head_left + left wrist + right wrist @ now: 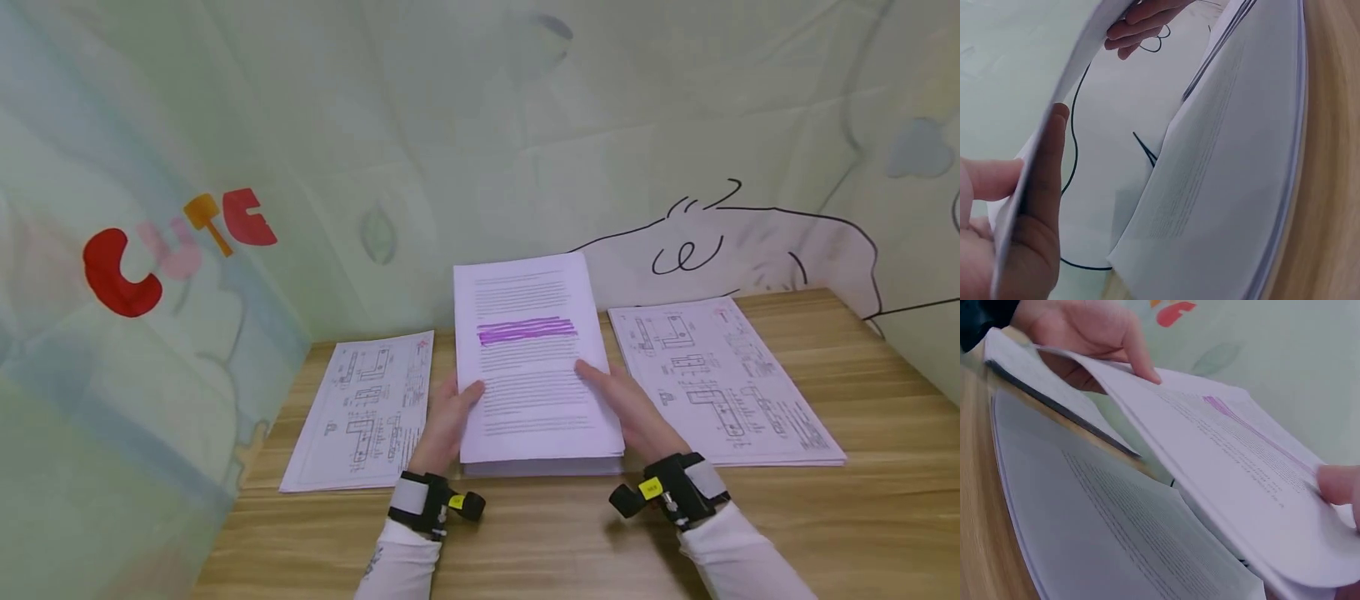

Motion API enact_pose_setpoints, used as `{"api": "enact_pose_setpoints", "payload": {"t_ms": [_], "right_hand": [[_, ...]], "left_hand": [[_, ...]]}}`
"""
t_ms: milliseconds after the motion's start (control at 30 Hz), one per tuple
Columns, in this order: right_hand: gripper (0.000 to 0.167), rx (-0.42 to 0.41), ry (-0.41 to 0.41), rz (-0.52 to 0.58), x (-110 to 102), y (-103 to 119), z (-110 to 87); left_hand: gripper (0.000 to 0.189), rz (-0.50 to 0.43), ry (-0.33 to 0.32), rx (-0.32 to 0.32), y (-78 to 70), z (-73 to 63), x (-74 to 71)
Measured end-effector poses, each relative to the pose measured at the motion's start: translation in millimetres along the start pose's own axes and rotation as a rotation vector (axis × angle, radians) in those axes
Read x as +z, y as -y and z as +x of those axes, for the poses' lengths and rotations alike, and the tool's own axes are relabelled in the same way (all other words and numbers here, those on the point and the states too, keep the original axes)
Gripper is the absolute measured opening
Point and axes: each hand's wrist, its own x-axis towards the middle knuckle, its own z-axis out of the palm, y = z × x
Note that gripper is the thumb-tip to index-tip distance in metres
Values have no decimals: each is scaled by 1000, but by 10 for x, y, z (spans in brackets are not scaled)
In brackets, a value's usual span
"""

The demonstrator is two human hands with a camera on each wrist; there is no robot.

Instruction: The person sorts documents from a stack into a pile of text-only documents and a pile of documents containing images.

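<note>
Both hands hold a sheaf of printed paper [528, 392] up by its two side edges, tilted toward the head camera. Purple highlighter strokes [528, 330] cross its upper text. My left hand [444, 421] grips the left edge, thumb on the front; in the left wrist view its fingers [1041, 181] lie behind the sheets. On the opposite edge my right hand [633, 410] pinches likewise, thumb [1338, 484] on the printed face. Beneath the raised sheaf, a second stack of text pages [1097, 506] lies on the table, mostly hidden in the head view.
Stacks of technical drawings lie on either side: a left stack [360, 417] and a right stack [720, 383]. The wooden table [555, 542] meets a fabric backdrop [420, 167] printed with cartoon shapes and letters. Each wrist wears a black strap with a small camera.
</note>
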Motion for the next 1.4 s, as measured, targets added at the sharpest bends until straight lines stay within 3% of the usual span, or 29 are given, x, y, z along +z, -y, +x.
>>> {"api": "enact_pose_setpoints", "payload": {"t_ms": [167, 367, 633, 1000, 1267, 1400], "right_hand": [[64, -34, -65, -146, -65, -62, -9], [70, -69, -193, -412, -62, -154, 26], [55, -140, -181, -533, -33, -243, 106], [57, -183, -237, -672, -34, -275, 119], [60, -271, -306, -785, -6, -277, 98], [53, -276, -299, -827, -3, -274, 99]], "left_hand": [[45, 82, 13, 24, 33, 20, 121], [46, 279, 31, 2, 85, 8, 151], [51, 453, 19, -20, 153, 43, 131], [50, 610, -53, -132, 96, 60, 38], [45, 712, -143, -96, 106, 72, -34], [42, 733, -140, -78, 93, 49, -66]]}}
